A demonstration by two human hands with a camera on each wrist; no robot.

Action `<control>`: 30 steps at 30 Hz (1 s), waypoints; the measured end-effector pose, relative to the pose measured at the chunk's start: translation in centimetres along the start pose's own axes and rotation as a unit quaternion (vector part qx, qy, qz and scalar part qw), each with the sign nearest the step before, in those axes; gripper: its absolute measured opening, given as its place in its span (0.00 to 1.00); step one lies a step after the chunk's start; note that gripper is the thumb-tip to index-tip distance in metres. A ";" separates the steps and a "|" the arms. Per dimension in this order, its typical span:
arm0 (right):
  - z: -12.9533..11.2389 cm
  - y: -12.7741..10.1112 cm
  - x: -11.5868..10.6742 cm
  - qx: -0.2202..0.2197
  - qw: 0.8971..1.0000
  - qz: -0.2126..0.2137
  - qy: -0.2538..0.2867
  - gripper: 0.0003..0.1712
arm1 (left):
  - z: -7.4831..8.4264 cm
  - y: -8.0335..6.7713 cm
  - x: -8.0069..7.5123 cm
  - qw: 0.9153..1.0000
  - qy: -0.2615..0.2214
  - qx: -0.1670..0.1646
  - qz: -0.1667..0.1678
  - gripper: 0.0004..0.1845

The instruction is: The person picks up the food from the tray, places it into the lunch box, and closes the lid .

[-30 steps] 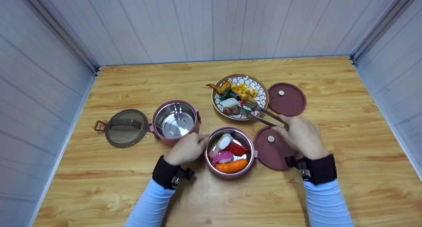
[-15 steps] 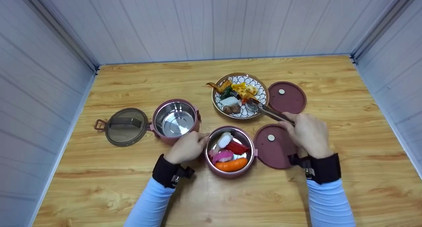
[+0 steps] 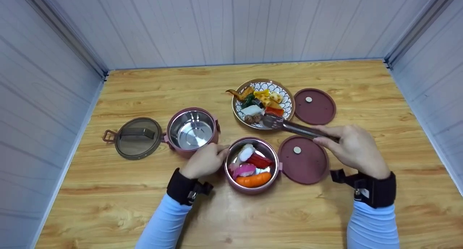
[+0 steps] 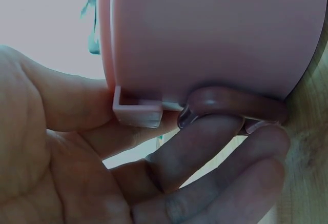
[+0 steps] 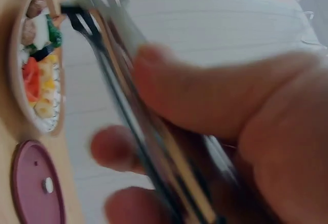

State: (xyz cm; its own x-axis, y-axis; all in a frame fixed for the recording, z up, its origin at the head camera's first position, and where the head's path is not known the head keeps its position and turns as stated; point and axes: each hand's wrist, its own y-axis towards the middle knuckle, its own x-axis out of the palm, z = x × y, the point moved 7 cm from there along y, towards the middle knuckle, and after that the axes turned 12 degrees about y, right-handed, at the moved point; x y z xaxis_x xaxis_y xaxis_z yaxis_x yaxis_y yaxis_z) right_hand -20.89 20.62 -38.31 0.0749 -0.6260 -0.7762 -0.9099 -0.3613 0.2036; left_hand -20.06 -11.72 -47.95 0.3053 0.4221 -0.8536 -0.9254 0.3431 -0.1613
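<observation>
My left hand point(image 3: 207, 161) grips the left side of a pink steel-lined pot point(image 3: 249, 191), its fingers curled at the dark pink handle point(image 4: 230, 103) in the left wrist view. Inside lie an orange grooved piece point(image 3: 254, 180), a red piece point(image 3: 259, 161), a white piece point(image 3: 246, 154) and a magenta-topped piece point(image 3: 245, 170). My right hand point(image 3: 356, 147) holds metal tongs point(image 3: 302, 129), their arms squeezed close together. The tongs' head overlaps the near edge of a patterned plate point(image 3: 287, 103) in the head view. Blur leaves me unable to tell whether its tips hold anything.
On the plate sit a red piece point(image 3: 274, 111), two brown balls, a white block and yellow pieces. A second pot point(image 3: 193, 133) stands left, beside a see-through lid point(image 3: 138, 147). Two maroon discs, one near point(image 3: 304, 167) and one far point(image 3: 315, 108), lie to the right.
My right hand has moved right and slightly nearer. The tongs' arms have come together, and their head has swung off the plate's red piece. My left hand and both pots stay put.
</observation>
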 end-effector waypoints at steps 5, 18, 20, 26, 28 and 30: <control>-1.6 -0.6 0.2 -0.041 0.998 -0.036 -0.022 0.18 | -0.1 -0.1 0.0 1.000 -0.004 -0.006 -0.001 0.17; -3.2 -1.4 1.5 -0.017 0.991 -0.133 -0.025 0.16 | -0.1 0.0 0.1 1.000 -0.009 -0.004 -0.008 0.18; -3.3 -1.3 1.4 -0.012 0.991 -0.131 -0.035 0.16 | 0.0 0.1 -0.1 1.000 -0.010 -0.001 -0.005 0.19; -4.3 -0.9 1.7 -0.024 0.987 -0.145 -0.069 0.15 | 0.0 0.0 -0.2 1.000 -0.010 0.004 -0.003 0.16; -5.0 -0.6 1.6 -0.039 0.984 -0.151 -0.091 0.15 | 0.0 0.0 -0.1 1.000 -0.006 0.005 -0.004 0.15; -5.9 -0.1 1.2 -0.064 0.979 -0.157 -0.117 0.14 | -0.1 0.0 -0.2 1.000 -0.004 0.004 -0.004 0.14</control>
State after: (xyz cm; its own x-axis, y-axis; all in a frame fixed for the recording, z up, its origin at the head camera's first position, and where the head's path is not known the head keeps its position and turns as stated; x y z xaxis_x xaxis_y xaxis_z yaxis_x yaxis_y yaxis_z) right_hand -18.35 15.82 -35.78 0.2336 -0.3012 -0.9245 -0.7975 -0.6033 -0.0050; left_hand -20.10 -11.85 -47.84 0.3147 0.4260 -0.8483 -0.9210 0.3533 -0.1643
